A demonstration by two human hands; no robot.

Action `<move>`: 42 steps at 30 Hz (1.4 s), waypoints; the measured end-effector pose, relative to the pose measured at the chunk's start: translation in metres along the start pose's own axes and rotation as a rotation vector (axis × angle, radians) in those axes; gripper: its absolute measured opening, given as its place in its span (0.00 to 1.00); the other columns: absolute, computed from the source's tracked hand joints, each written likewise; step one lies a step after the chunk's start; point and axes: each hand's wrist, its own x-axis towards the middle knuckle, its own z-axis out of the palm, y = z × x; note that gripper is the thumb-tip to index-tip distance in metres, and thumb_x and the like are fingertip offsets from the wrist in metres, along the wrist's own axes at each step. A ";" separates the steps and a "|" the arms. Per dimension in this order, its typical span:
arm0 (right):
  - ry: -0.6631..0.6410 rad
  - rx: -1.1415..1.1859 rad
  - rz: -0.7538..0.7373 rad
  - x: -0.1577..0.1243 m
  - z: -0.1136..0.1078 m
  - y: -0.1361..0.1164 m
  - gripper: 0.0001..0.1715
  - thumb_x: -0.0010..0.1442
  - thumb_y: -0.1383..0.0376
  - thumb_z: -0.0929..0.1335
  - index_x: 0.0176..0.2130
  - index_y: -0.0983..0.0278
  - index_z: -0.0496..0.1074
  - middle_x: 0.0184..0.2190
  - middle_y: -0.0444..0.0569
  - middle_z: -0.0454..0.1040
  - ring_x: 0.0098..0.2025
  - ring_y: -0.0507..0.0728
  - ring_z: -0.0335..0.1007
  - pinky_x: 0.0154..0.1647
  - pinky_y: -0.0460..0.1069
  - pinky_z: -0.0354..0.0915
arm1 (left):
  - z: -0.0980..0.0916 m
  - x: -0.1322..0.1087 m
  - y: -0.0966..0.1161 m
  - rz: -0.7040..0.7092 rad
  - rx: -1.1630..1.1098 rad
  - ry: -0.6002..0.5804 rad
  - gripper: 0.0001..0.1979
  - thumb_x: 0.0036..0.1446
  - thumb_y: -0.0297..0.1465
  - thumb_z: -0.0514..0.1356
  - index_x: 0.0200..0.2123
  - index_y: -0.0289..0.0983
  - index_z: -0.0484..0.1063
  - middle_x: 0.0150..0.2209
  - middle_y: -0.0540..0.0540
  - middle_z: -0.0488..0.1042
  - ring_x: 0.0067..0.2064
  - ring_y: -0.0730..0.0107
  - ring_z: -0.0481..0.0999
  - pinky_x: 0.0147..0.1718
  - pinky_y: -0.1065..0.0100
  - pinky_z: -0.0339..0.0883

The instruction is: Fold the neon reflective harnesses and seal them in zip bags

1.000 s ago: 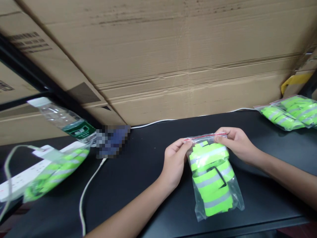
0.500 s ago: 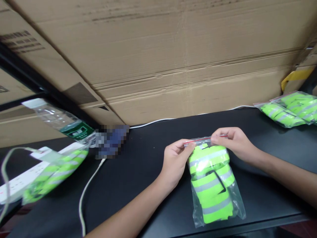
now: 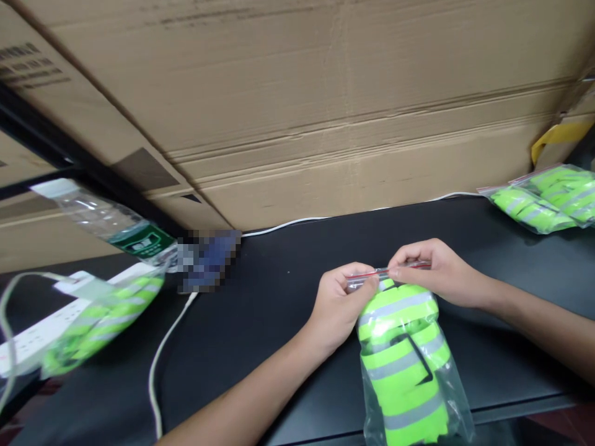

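A clear zip-lock bag (image 3: 458, 396) hangs between my two hands over the front of the black table. Folded inside it is a neon-yellow reflective strap (image 3: 409, 365) with silver stripes and a black buckle-like piece. My left hand (image 3: 341, 300) pinches the upper left of the bag, thumb in front, just at the red-lined seal. With thumb and fingers closed, my right hand (image 3: 430, 272) grips the same seal near its middle and right. The two hands are close together, a small gap between the fingertips.
At the back right lie more bagged reflective straps (image 3: 534, 210). On the left are a white power strip (image 3: 28, 344), another bagged strap (image 3: 105, 319), a plastic bottle (image 3: 144, 241) and a cable (image 3: 155, 365). Cardboard boxes (image 3: 348, 124) wall off the table's (image 3: 251, 322) back.
My right hand has slid left along the seal, closer to my left hand. The bag has come lower and nearer to the table's front edge.
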 end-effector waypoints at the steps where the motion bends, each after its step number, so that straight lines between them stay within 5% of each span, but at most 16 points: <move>1: -0.014 -0.016 -0.005 -0.001 0.000 -0.001 0.12 0.55 0.58 0.74 0.31 0.66 0.77 0.29 0.48 0.76 0.31 0.52 0.69 0.30 0.46 0.64 | 0.001 -0.001 0.000 -0.005 0.002 -0.006 0.15 0.43 0.38 0.74 0.28 0.34 0.77 0.24 0.49 0.76 0.24 0.75 0.70 0.25 0.73 0.63; 8: -0.058 -0.191 -0.138 -0.004 0.003 -0.004 0.07 0.60 0.62 0.70 0.32 0.65 0.73 0.30 0.46 0.74 0.33 0.52 0.69 0.34 0.46 0.65 | 0.002 -0.002 0.002 0.013 0.010 -0.078 0.11 0.47 0.36 0.71 0.28 0.33 0.79 0.25 0.48 0.76 0.25 0.75 0.70 0.26 0.74 0.62; 16: -0.094 -0.223 -0.106 -0.008 -0.006 -0.007 0.09 0.61 0.61 0.69 0.32 0.65 0.73 0.29 0.45 0.73 0.31 0.51 0.67 0.30 0.46 0.62 | -0.001 -0.003 0.003 0.114 0.024 -0.044 0.12 0.48 0.36 0.71 0.26 0.32 0.77 0.23 0.50 0.73 0.24 0.78 0.67 0.24 0.76 0.60; 24: -0.014 -0.108 -0.049 -0.004 -0.020 0.003 0.11 0.59 0.59 0.71 0.30 0.65 0.72 0.26 0.45 0.72 0.28 0.51 0.65 0.28 0.46 0.59 | -0.010 0.009 -0.009 0.017 -0.045 0.043 0.10 0.50 0.35 0.70 0.32 0.34 0.80 0.30 0.46 0.79 0.29 0.72 0.73 0.30 0.72 0.66; 31: -0.007 -0.087 -0.009 0.003 -0.034 0.001 0.14 0.59 0.56 0.72 0.31 0.64 0.76 0.28 0.47 0.77 0.30 0.52 0.71 0.31 0.47 0.65 | -0.013 0.013 -0.009 0.064 -0.111 0.091 0.10 0.51 0.30 0.65 0.21 0.36 0.70 0.21 0.53 0.68 0.24 0.77 0.63 0.25 0.73 0.57; 42: 0.057 -0.146 -0.099 0.003 -0.042 -0.003 0.18 0.60 0.53 0.72 0.27 0.63 0.74 0.21 0.45 0.74 0.24 0.51 0.70 0.28 0.47 0.67 | -0.015 0.015 -0.008 0.078 -0.134 0.037 0.11 0.52 0.33 0.66 0.22 0.35 0.71 0.22 0.52 0.68 0.25 0.76 0.64 0.25 0.73 0.57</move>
